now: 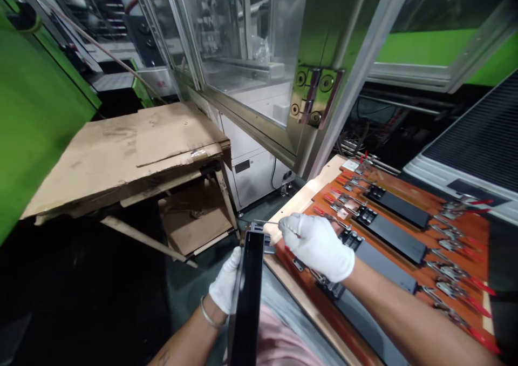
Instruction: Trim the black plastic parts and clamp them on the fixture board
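My left hand [225, 284], in a white glove, is closed around the side of a long black plastic part [248, 290]. The part is held lengthwise in front of my body, its bracketed end pointing away from me. My right hand [319, 245], also gloved, pinches a thin metal rod [270, 223] that reaches left to the far end of the black part. Whether the rod's tip touches the part I cannot tell. Below and right of my right hand lies an orange fixture board [449, 240] bearing several dark grey panels [399, 235] between red-handled toggle clamps [449, 271].
A cardboard-topped table [109, 144] stands at the left, with a lower shelf [196, 223]. Ahead is a metal-framed glass door [251, 85] with a large hinge [318, 96]. A white machine cover with a dark ribbed face [481, 134] sits beyond the fixture at the right.
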`<action>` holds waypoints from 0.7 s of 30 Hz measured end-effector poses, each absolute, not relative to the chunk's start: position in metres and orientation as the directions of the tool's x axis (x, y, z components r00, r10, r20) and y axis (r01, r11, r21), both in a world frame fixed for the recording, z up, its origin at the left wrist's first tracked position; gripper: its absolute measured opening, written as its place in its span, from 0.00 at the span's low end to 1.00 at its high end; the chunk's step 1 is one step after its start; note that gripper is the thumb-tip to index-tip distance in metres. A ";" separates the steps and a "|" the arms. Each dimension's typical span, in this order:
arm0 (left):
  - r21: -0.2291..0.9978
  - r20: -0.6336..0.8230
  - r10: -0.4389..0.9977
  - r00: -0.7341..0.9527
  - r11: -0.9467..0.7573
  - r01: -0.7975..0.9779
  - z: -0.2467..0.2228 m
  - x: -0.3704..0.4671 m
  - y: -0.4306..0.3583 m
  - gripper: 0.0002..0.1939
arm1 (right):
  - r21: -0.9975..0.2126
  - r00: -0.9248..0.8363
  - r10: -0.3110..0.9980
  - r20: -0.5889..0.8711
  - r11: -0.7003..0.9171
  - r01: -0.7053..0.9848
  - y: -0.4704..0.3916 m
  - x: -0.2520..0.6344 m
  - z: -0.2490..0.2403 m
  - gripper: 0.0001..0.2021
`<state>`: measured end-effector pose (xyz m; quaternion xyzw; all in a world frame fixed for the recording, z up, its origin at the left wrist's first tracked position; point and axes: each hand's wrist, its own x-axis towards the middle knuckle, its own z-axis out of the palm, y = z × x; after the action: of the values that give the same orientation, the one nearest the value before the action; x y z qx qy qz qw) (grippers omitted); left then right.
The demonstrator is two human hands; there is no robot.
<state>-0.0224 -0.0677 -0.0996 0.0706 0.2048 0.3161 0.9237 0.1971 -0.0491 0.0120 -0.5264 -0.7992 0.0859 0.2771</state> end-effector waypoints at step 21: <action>0.410 -0.536 0.734 0.418 0.659 -0.631 -0.064 -0.012 -0.057 0.24 | -0.444 -0.433 0.829 0.353 0.556 0.703 -0.082 0.168 -0.004 0.14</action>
<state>-0.0119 -0.0567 -0.0645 0.0725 0.3545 0.4065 0.8389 0.1682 -0.0823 -0.0043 -0.4567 -0.8385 0.1156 0.2737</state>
